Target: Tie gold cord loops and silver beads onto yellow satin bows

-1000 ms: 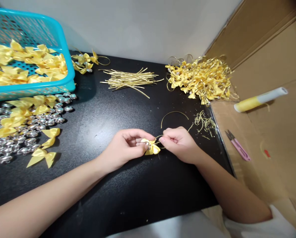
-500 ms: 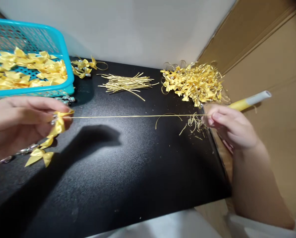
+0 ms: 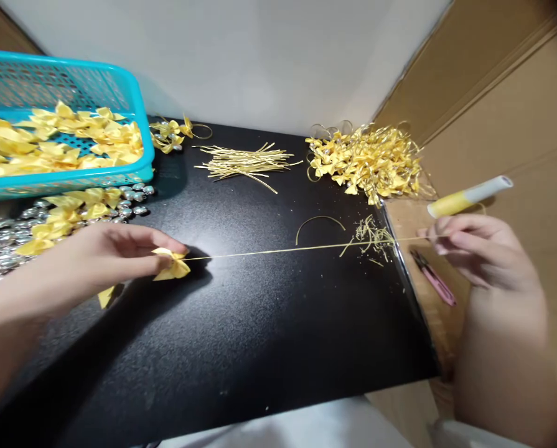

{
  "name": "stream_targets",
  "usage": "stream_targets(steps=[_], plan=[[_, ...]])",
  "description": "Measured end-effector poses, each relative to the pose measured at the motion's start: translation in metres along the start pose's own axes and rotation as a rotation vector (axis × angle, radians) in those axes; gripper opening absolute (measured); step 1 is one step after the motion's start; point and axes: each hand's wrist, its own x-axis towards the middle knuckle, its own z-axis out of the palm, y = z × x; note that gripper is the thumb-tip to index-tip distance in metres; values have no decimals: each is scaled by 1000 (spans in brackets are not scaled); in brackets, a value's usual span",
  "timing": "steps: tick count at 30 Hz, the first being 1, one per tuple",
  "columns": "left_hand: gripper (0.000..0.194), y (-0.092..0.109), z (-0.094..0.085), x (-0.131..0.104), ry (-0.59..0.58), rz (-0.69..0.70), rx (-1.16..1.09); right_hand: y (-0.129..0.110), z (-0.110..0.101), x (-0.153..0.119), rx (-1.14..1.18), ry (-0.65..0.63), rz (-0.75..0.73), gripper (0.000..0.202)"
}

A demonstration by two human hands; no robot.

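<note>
Between thumb and fingers, my left hand (image 3: pixel 114 252) pinches a yellow ribbon bow (image 3: pixel 178 269) just above the black table (image 3: pixel 259 336). A thin gold cord (image 3: pixel 278 251) runs taut from the bow across to my right hand (image 3: pixel 488 246), which pinches its other end past the table's right edge. Another yellow bow lies partly hidden under my left hand. Silver beads (image 3: pixel 2 246) and several more yellow bows (image 3: pixel 63 221) are spread beside my left forearm. Pink thread snips (image 3: pixel 434 279) lie just left of my right hand.
A turquoise basket (image 3: pixel 145 134) of yellow bows stands at the back left. Cut gold cords (image 3: pixel 248 160) lie at the back middle, with looped bows (image 3: pixel 366 158) piled to their right. Cord scraps (image 3: pixel 371 235) sit near the right edge. A yellow-white tube (image 3: pixel 469 196) lies on the cardboard.
My left hand has moved right and slightly down with the bow. My right hand has shifted right and a little down, still drawing the cord straight. The pink snips have come into plain view.
</note>
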Motion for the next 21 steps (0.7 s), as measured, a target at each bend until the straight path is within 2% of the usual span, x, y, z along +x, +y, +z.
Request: stream_targets(steps=[3,5,7,8,10,13,15,17,19,21], plan=[[46,11,16,-5,-83,54,-98,-3,-2,-1,270,52,-26,44],[38,14,29,-8,-113,140,-110,-6,-2,0,331,189,-50,55],[29,16,42,-9,-103,254,-79,-10,0,2,330,324,-45,56],[26,17,47,-10,-82,317,-21,-13,2,3,316,381,-38,54],[18,15,56,-11,95,521,175,-19,7,7,309,442,-17,51],[19,5,63,-11,381,891,532,-29,16,19,449,457,43,51],[27,-5,68,-13,391,1071,720,-35,24,35,552,415,164,51],[38,-13,74,-16,351,1156,848,-40,33,54,581,330,281,48],[44,-18,81,-20,343,1180,926,-47,44,76,545,290,304,42],[41,-19,89,-26,333,1208,961,-56,60,99,445,269,281,36]])
